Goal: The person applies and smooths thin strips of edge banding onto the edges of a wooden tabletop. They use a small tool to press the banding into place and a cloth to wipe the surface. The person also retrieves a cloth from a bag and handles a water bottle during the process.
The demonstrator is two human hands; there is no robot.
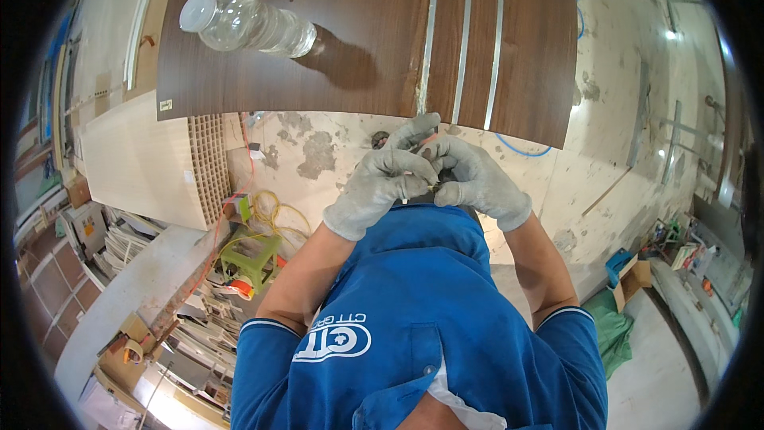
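Observation:
Both my hands wear grey-white work gloves and meet close in front of my body, just short of the brown panel's near edge. My left hand [380,183] is pinched, its fingertips at something small and pale that I cannot make out. Against it, my right hand [473,177] has its thumb and fingers curled together around the same spot; what they hold is mostly hidden. Beyond the hands lies the brown wood-grain panel [358,40], with several light strips [464,32] running along it.
A clear plastic bottle [259,25] with a white cap lies or stands on the panel at the far left. To the left are a pale slatted-end board stack [147,167], a green stool [248,259] and a yellow hose [278,215]. An open cardboard box [633,280] sits at right.

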